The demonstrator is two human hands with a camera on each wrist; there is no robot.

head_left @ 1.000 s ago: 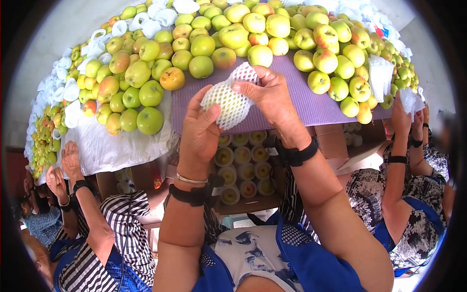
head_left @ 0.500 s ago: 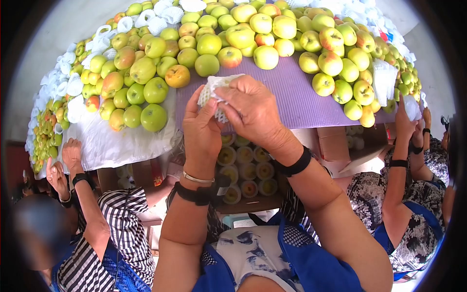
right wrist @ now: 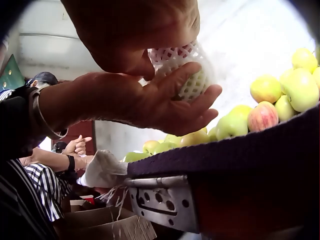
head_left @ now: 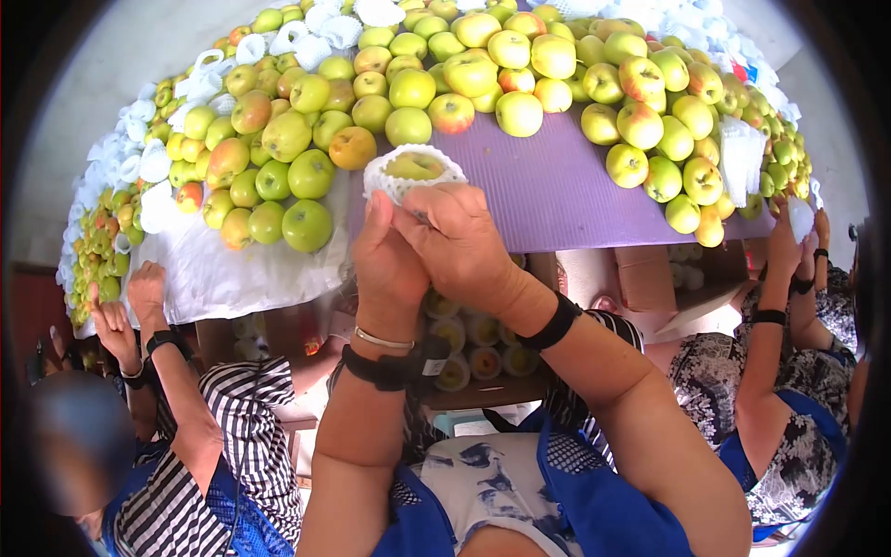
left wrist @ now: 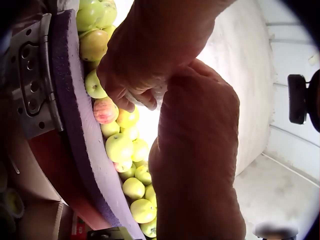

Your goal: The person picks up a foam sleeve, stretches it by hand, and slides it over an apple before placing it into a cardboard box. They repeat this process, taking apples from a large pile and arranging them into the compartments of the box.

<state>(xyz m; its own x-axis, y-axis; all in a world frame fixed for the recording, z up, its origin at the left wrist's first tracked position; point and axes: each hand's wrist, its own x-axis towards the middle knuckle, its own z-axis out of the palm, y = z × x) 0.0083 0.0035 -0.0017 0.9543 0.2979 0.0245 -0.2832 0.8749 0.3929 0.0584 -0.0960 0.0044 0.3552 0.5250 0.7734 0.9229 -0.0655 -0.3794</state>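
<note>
A green-yellow apple (head_left: 414, 166) sits in a white foam net sleeve (head_left: 380, 174), its top showing through the sleeve's far opening in the head view. My left hand (head_left: 392, 265) supports the sleeved apple from the near left. In the right wrist view the fingers of that left hand (right wrist: 165, 102) curl round the netted side, thumb against the mesh. My right hand (head_left: 461, 234) pinches the gathered near end of the sleeve (right wrist: 175, 55), close against the left hand. Its fingertips are partly hidden. Both hands are just past the table's near edge.
Loose apples (head_left: 288, 135) are heaped across the table, with white foam sleeves (head_left: 339, 32) among and behind them. A purple mat (head_left: 548, 200) covers the table's front. Below is a box of sleeved apples (head_left: 485, 362). Other people's hands (head_left: 144, 292) work at both sides.
The sleeved apple has turned from lying sideways, wholly covered, to showing its top at the sleeve's far opening. My right hand has moved from the sleeve's far right end to its near end.
</note>
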